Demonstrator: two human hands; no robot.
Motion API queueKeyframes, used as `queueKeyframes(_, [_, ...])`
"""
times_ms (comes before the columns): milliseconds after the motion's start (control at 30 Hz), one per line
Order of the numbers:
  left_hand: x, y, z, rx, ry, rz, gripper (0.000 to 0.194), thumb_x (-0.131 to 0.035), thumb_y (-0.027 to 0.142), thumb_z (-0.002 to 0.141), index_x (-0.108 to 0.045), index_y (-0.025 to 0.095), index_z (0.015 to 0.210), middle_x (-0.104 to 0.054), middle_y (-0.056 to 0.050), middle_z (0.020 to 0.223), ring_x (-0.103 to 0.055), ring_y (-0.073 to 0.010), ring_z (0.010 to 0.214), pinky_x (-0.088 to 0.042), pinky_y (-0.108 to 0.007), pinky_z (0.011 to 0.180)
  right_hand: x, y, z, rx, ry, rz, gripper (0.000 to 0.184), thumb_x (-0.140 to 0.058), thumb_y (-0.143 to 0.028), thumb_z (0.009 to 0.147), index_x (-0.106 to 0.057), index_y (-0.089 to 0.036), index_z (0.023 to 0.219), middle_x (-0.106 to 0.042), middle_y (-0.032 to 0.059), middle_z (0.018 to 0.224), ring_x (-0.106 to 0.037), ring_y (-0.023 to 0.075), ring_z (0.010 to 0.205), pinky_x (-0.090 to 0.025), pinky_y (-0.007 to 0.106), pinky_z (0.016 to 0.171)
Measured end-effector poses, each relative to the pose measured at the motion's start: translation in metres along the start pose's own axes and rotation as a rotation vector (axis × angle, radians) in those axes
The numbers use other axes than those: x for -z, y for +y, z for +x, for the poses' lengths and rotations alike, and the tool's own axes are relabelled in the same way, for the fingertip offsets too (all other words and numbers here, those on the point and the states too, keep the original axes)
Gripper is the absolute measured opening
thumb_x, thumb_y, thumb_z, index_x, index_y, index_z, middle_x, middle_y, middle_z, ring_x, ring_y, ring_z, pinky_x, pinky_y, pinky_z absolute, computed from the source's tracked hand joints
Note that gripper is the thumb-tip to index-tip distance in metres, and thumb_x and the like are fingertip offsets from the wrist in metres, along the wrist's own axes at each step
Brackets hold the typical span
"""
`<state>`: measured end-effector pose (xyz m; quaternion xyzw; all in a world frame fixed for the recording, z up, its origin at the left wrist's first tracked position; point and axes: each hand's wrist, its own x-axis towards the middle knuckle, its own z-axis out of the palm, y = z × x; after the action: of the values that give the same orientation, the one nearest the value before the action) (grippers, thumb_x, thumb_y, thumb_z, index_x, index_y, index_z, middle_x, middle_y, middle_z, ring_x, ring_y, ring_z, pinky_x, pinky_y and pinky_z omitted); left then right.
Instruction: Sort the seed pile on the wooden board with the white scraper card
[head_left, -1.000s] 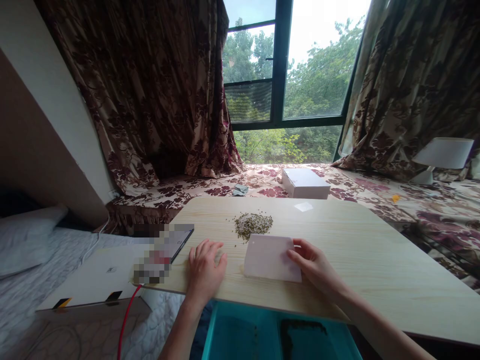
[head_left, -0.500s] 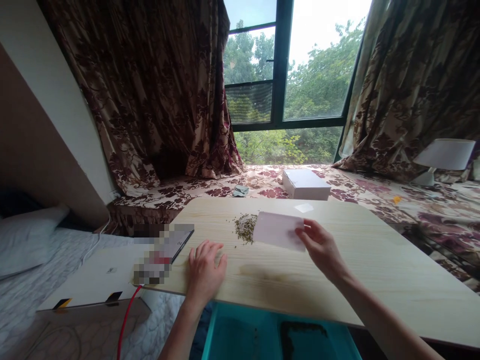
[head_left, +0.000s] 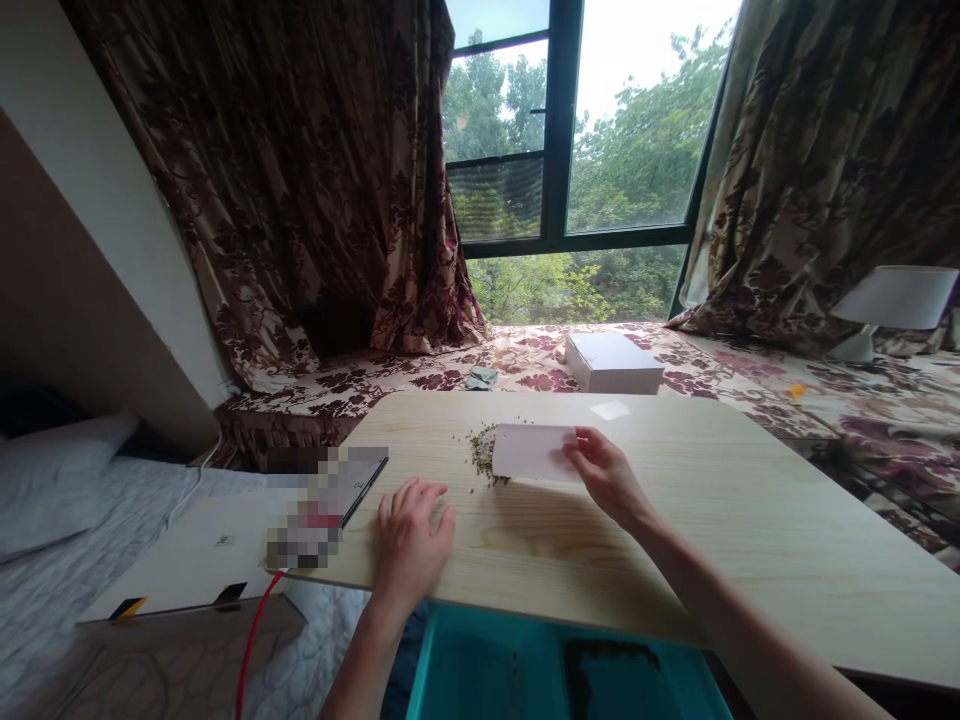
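My right hand point(head_left: 607, 478) pinches the right edge of a thin white rectangular card point(head_left: 534, 453) between thumb and fingers. The card is over a pile of small greenish and white grains point(head_left: 483, 452), hiding most of it; only the left part and a few strays show. Whether it touches the grains I cannot tell. My left hand point(head_left: 412, 535) lies palm down near the front edge of the pale wooden table point(head_left: 750, 520), fingers stretched and holding nothing.
Left of my left hand lies a flat dark-edged device point(head_left: 364, 475), partly blurred out, with a red cable point(head_left: 251, 640). A turquoise two-part bin point(head_left: 491, 660) is below the table's front edge. Behind stand a white box point(head_left: 615, 365) and a white paper piece point(head_left: 610, 410).
My right hand has carried the card from the table's near side away from me, then leftward over the grains, covering more of them. My left hand has stayed put.
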<state>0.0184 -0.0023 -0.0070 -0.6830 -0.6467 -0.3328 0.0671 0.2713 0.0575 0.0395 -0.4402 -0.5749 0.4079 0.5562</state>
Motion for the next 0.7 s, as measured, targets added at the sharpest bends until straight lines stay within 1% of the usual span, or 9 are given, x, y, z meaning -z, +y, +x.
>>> queueKeyframes(267, [0.0,0.0,0.0,0.002,-0.008,0.003,0.022,-0.05,0.027,0.081,-0.065,0.022,0.096,-0.067,-0.006,0.107,-0.052,-0.025,0.111,-0.034,-0.044,0.099,0.007,-0.005,-0.003,-0.008,-0.034,-0.066,0.025,-0.06,-0.041,0.072,-0.056,-0.02,0.085,-0.071,0.0052,0.076,-0.068,0.0187,0.072,-0.05,0.031,0.069])
queueKeyframes(400, [0.0,0.0,0.0,0.006,-0.006,-0.002,0.023,-0.05,0.027,0.081,-0.065,0.023,0.097,-0.067,-0.006,0.107,-0.052,-0.0251,0.112,-0.033,-0.044,0.1,0.01,-0.008,-0.004,-0.008,-0.017,-0.075,0.023,-0.06,-0.038,0.072,-0.056,-0.02,0.086,-0.071,0.006,0.078,-0.068,0.0195,0.076,-0.05,0.03,0.066])
queueKeyframes(500, [0.0,0.0,-0.001,0.015,-0.012,-0.007,0.023,-0.05,0.027,0.08,-0.065,0.024,0.098,-0.067,-0.006,0.108,-0.051,-0.0249,0.113,-0.032,-0.045,0.101,0.008,-0.007,-0.003,-0.005,-0.019,-0.066,0.021,-0.06,-0.036,0.073,-0.056,-0.019,0.085,-0.072,0.0063,0.079,-0.068,0.0202,0.078,-0.05,0.03,0.065])
queueKeyframes(700, [0.001,0.0,-0.001,0.015,-0.018,-0.006,0.023,-0.049,0.027,0.081,-0.065,0.023,0.098,-0.067,-0.006,0.109,-0.051,-0.0249,0.114,-0.031,-0.045,0.101,0.0,0.001,0.002,-0.014,-0.056,-0.006,0.021,-0.059,-0.034,0.072,-0.056,-0.019,0.086,-0.072,0.0054,0.077,-0.068,0.0188,0.075,-0.049,0.029,0.064])
